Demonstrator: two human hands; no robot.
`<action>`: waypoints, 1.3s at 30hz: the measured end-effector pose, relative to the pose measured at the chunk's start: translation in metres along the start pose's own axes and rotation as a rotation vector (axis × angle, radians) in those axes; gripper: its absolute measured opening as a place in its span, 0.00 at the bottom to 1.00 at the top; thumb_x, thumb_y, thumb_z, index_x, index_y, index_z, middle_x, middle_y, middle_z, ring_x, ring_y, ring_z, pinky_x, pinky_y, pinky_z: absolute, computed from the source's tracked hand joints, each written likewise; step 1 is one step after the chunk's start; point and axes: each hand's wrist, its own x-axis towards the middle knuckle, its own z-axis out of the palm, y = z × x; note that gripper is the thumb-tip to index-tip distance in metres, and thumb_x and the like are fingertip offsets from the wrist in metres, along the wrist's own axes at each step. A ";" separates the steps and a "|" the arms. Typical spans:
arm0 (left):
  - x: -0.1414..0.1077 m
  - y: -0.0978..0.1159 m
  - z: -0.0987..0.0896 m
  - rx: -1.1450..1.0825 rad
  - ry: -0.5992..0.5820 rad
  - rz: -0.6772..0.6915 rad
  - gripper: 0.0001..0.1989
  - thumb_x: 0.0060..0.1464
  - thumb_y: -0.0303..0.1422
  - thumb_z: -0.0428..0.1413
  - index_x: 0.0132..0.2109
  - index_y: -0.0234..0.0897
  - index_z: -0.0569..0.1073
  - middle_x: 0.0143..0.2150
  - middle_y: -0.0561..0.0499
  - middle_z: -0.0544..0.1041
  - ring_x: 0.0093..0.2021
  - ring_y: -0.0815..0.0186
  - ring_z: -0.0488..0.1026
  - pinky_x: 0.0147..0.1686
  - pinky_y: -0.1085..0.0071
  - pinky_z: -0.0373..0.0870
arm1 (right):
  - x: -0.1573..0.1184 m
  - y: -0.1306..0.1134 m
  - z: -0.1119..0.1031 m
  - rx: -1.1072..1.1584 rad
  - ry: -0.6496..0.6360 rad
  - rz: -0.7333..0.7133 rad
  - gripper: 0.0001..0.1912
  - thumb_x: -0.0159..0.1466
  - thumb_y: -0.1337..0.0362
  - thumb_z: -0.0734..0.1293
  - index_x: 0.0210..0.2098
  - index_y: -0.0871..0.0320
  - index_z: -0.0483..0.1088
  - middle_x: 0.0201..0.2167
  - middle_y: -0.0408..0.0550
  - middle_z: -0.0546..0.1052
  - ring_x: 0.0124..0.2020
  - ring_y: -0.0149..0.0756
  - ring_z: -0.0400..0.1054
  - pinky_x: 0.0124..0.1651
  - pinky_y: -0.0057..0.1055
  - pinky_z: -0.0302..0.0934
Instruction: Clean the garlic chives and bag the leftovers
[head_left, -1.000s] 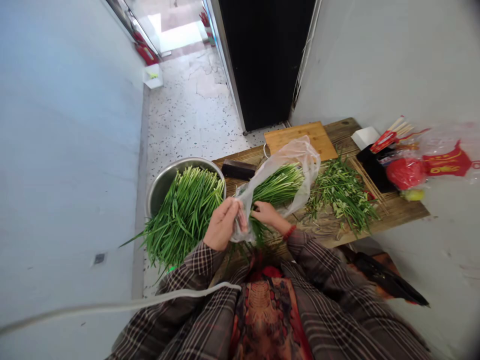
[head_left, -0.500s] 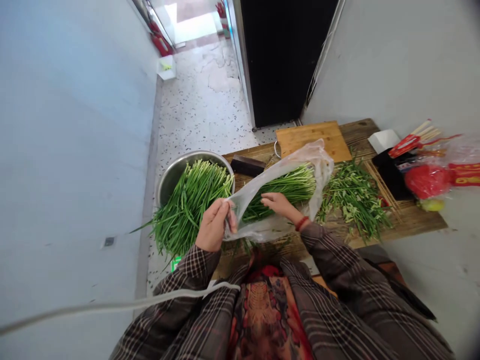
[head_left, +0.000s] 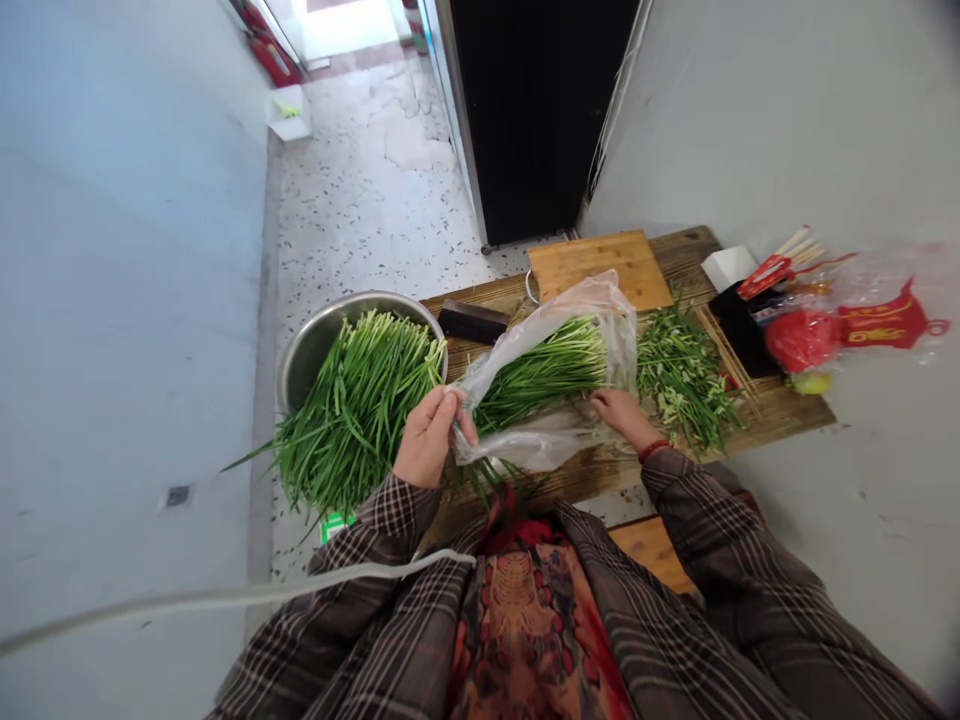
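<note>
My left hand point(head_left: 429, 438) is closed on the left end of a clear plastic bag point(head_left: 540, 450), thumb uppermost. A bundle of garlic chives point(head_left: 551, 370) lies inside the bag, pale stem ends to the right. At the bag's lower right side, my right hand point(head_left: 624, 415) has its fingers pinched together at the plastic edge, just below the stem ends. To the left, a steel basin point(head_left: 300, 375) holds a big heap of chives point(head_left: 364, 420), with leaves hanging over its rim.
A wooden table point(head_left: 795, 412) carries a bamboo cutting board point(head_left: 600, 268), a dark block point(head_left: 472, 322) and a pile of loose chive trimmings point(head_left: 686, 375). At the right end stand a black box point(head_left: 742, 325) with chopsticks and red packaging point(head_left: 806, 340). A white cable point(head_left: 247, 597) crosses the lower left.
My right hand has moved right, from over the chives to the bag's lower right edge. My left hand keeps its hold on the bag. The whole view has shifted slightly.
</note>
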 end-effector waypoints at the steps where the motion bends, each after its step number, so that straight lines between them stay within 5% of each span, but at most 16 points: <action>1: -0.002 -0.002 0.001 -0.002 -0.015 -0.006 0.13 0.61 0.44 0.50 0.38 0.39 0.69 0.19 0.57 0.71 0.19 0.69 0.66 0.21 0.74 0.60 | 0.004 0.002 0.002 -0.007 0.030 0.042 0.16 0.66 0.64 0.58 0.43 0.62 0.76 0.43 0.59 0.79 0.44 0.43 0.72 0.45 0.31 0.59; 7: -0.013 -0.009 0.000 -0.006 -0.054 -0.018 0.13 0.62 0.44 0.49 0.39 0.39 0.69 0.20 0.57 0.72 0.20 0.68 0.68 0.23 0.73 0.62 | 0.019 -0.008 0.032 0.008 0.137 0.237 0.21 0.64 0.53 0.62 0.45 0.63 0.74 0.40 0.64 0.79 0.42 0.47 0.74 0.41 0.34 0.61; 12: -0.035 -0.015 0.008 0.082 -0.124 -0.076 0.16 0.62 0.45 0.47 0.39 0.38 0.70 0.21 0.56 0.73 0.20 0.69 0.65 0.23 0.73 0.61 | 0.010 -0.008 0.042 0.087 0.169 0.195 0.19 0.65 0.59 0.58 0.41 0.64 0.76 0.38 0.62 0.80 0.40 0.44 0.74 0.40 0.33 0.62; 15: -0.054 -0.028 0.021 0.100 -0.342 -0.091 0.19 0.62 0.46 0.45 0.41 0.36 0.72 0.25 0.52 0.77 0.23 0.67 0.69 0.27 0.72 0.65 | -0.002 0.002 0.026 0.136 0.139 0.079 0.17 0.63 0.58 0.60 0.35 0.62 0.76 0.33 0.56 0.80 0.35 0.42 0.74 0.38 0.32 0.63; 17: -0.064 -0.042 0.032 0.138 -0.528 -0.045 0.20 0.62 0.46 0.45 0.40 0.36 0.74 0.32 0.49 0.80 0.31 0.64 0.74 0.35 0.70 0.70 | -0.012 -0.003 0.004 0.234 0.263 0.040 0.18 0.63 0.55 0.59 0.35 0.61 0.76 0.30 0.53 0.79 0.33 0.41 0.72 0.38 0.33 0.64; 20: -0.072 -0.065 0.046 0.279 -0.715 0.046 0.18 0.62 0.42 0.45 0.42 0.37 0.76 0.39 0.47 0.80 0.40 0.62 0.76 0.44 0.69 0.70 | -0.033 -0.046 -0.035 0.508 0.611 -0.073 0.20 0.64 0.51 0.60 0.40 0.60 0.74 0.33 0.53 0.78 0.33 0.40 0.71 0.40 0.36 0.65; 21: -0.072 -0.071 0.050 0.326 -0.736 0.073 0.17 0.62 0.40 0.46 0.45 0.37 0.76 0.39 0.47 0.80 0.40 0.62 0.76 0.43 0.69 0.70 | -0.040 -0.070 -0.045 0.573 0.640 -0.177 0.19 0.64 0.51 0.61 0.43 0.59 0.74 0.36 0.53 0.78 0.35 0.40 0.71 0.42 0.37 0.65; 24: -0.072 -0.081 0.058 0.444 -0.771 0.153 0.16 0.61 0.36 0.47 0.48 0.35 0.75 0.39 0.44 0.80 0.37 0.61 0.76 0.38 0.69 0.70 | -0.054 -0.148 -0.046 0.614 0.286 -0.590 0.17 0.66 0.55 0.61 0.50 0.55 0.72 0.42 0.50 0.78 0.41 0.38 0.72 0.46 0.36 0.66; 26: -0.070 -0.080 0.057 0.531 -0.815 0.182 0.14 0.60 0.35 0.49 0.47 0.34 0.75 0.40 0.42 0.80 0.38 0.59 0.76 0.38 0.68 0.70 | -0.053 -0.186 -0.023 0.546 0.009 -0.802 0.17 0.68 0.58 0.60 0.53 0.54 0.71 0.45 0.50 0.78 0.45 0.37 0.72 0.48 0.35 0.65; 28: -0.068 -0.075 0.050 0.644 -0.842 0.173 0.13 0.59 0.35 0.51 0.46 0.34 0.75 0.41 0.41 0.79 0.39 0.57 0.76 0.38 0.67 0.71 | -0.045 -0.202 0.009 0.379 -0.118 -0.894 0.17 0.68 0.60 0.60 0.54 0.54 0.70 0.50 0.51 0.76 0.51 0.39 0.70 0.55 0.38 0.62; 30: -0.065 -0.069 0.034 0.745 -0.784 0.149 0.13 0.59 0.35 0.52 0.47 0.36 0.75 0.42 0.42 0.79 0.40 0.57 0.76 0.40 0.66 0.71 | -0.034 -0.196 0.037 0.129 -0.149 -0.884 0.19 0.66 0.60 0.64 0.56 0.54 0.69 0.56 0.53 0.73 0.57 0.44 0.65 0.58 0.43 0.58; 33: -0.055 -0.065 -0.003 0.852 -0.490 0.131 0.15 0.59 0.34 0.51 0.52 0.38 0.73 0.46 0.43 0.78 0.46 0.56 0.75 0.46 0.62 0.71 | -0.019 -0.164 0.058 -0.255 -0.176 -0.717 0.19 0.66 0.56 0.63 0.55 0.55 0.70 0.57 0.57 0.72 0.57 0.50 0.65 0.55 0.46 0.58; 36: -0.039 -0.068 -0.046 0.929 -0.151 0.145 0.17 0.60 0.33 0.51 0.55 0.35 0.70 0.51 0.40 0.76 0.52 0.56 0.72 0.54 0.58 0.68 | -0.011 -0.130 0.054 -0.475 -0.229 -0.487 0.18 0.69 0.55 0.59 0.46 0.57 0.75 0.48 0.59 0.78 0.52 0.49 0.70 0.52 0.44 0.59; 39: -0.021 -0.074 -0.083 1.004 0.057 0.163 0.19 0.61 0.34 0.51 0.57 0.32 0.68 0.53 0.38 0.74 0.55 0.55 0.69 0.57 0.56 0.65 | -0.010 -0.112 0.040 -0.526 -0.274 -0.382 0.16 0.67 0.56 0.61 0.39 0.60 0.77 0.40 0.61 0.80 0.46 0.49 0.74 0.48 0.41 0.61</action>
